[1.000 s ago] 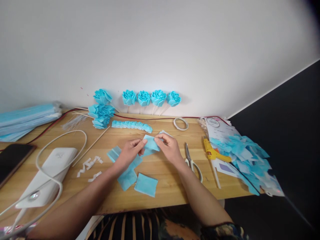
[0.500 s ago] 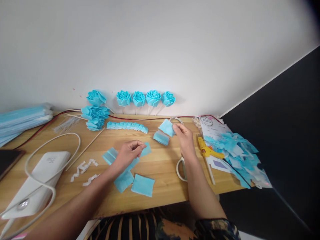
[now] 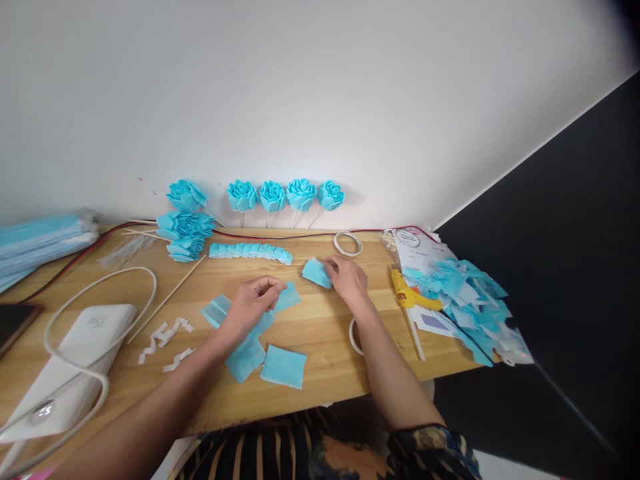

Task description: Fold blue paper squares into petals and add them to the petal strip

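My left hand [image 3: 251, 303] is closed in a pinch on a small blue fabric piece [image 3: 289, 296] just above the wooden table [image 3: 320, 347]. My right hand [image 3: 347, 280] rests on the table, fingers pressed on a folded blue fabric piece [image 3: 316, 272] lying flat. Under and beside my left hand lie more blue fabric squares [image 3: 283, 366]. A row of folded blue pieces [image 3: 250, 251] lies further back. Several blue fabric roses on sticks [image 3: 280, 195] lean against the wall.
A yellow glue gun [image 3: 407, 295] and a heap of blue scraps [image 3: 463, 297] lie at the right. A tape ring [image 3: 348, 243] sits behind my right hand. A white device with a cable [image 3: 75, 347], white strips [image 3: 165, 337] and a stack of blue masks [image 3: 35, 240] are at the left.
My right hand carried a folded blue piece off to the right, away from the left hand, then lowered it onto the table. The left hand kept its own small piece.
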Motion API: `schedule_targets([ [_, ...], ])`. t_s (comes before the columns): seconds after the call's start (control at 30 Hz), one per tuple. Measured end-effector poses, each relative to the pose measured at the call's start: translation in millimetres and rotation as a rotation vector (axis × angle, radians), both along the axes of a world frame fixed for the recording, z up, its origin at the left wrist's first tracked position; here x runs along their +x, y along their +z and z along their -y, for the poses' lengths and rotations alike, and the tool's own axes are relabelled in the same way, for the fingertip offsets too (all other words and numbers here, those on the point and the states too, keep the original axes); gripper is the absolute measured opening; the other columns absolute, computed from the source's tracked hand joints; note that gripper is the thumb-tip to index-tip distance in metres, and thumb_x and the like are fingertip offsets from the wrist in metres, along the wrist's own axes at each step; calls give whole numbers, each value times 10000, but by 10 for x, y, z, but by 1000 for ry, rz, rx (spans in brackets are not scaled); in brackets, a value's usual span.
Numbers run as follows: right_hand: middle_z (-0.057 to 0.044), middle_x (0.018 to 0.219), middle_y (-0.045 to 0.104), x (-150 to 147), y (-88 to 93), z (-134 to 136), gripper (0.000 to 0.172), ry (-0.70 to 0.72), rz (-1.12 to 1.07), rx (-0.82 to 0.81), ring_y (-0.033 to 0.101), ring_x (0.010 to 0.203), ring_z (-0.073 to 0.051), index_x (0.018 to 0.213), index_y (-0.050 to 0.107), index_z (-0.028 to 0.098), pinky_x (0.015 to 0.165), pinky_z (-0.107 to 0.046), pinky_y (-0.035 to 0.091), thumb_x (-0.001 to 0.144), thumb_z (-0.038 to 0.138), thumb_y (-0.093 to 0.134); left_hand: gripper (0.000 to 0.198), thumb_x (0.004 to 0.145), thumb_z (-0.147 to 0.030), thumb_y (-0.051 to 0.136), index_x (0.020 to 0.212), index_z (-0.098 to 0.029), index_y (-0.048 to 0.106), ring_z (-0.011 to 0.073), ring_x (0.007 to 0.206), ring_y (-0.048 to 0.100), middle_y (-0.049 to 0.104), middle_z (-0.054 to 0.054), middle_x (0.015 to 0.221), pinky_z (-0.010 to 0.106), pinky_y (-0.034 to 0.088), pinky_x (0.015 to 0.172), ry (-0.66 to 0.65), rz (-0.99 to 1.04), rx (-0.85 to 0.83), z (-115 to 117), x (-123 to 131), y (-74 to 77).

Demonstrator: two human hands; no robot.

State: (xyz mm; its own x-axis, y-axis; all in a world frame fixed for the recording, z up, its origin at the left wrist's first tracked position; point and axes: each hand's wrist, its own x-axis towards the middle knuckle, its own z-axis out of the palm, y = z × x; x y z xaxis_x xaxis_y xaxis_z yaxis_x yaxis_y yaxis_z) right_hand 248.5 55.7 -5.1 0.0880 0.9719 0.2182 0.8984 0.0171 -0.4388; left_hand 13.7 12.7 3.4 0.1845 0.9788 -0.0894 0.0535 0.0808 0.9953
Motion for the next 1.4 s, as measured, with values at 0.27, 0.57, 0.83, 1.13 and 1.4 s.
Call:
schedule_targets([
  [0.27, -140, 1155, 648, -50, 103, 50, 326, 106, 34, 244, 556, 1089, -271, 1200, 621, 166, 955, -385, 400, 917, 199, 463, 220, 824, -363, 574, 756, -164, 636, 97, 493, 420, 452, -60, 483, 221, 379, 559, 157, 49, 90, -30, -60, 85],
  [0.57, -92, 1019, 693, -583, 123, 308, 226, 669, 181, 82, 605, 966, -222, 1081, 661, 190, 796, -320, 453, 953, 224, 479, 253, 866, -372, 518, 791, -155, 623, 95, 485, 403, 459, -54, 495, 219, 345, 522, 204, 72, 134, -53, -80, 118],
  [0.83, -77, 884, 666, -623, 95, 284, 71, 624, 123, 13, 578, 862, -211, 875, 625, 161, 753, -307, 409, 861, 164, 555, 262, 852, -355, 530, 685, -165, 596, 107, 538, 452, 484, -40, 533, 227, 376, 568, 61, 6, 208, 31, -107, 367],
  [1.13, -11, 871, 684, -598, 123, 310, 71, 599, -371, 27, 598, 792, -160, 866, 586, 198, 737, -261, 421, 796, 187, 579, 517, 772, -395, 653, 1240, -179, 612, 254, 997, 608, 634, 126, 1234, 339, 481, 794, -37, -526, 529, -55, -344, 328],
  [1.4, -24, 962, 675, -617, 139, 362, 269, 642, -464, 74, 611, 890, -181, 1065, 587, 228, 824, -303, 446, 799, 229, 624, 285, 765, -265, 628, 1022, -225, 745, 269, 864, 668, 756, 44, 932, 304, 447, 730, -173, -590, 366, -86, -173, 178],
])
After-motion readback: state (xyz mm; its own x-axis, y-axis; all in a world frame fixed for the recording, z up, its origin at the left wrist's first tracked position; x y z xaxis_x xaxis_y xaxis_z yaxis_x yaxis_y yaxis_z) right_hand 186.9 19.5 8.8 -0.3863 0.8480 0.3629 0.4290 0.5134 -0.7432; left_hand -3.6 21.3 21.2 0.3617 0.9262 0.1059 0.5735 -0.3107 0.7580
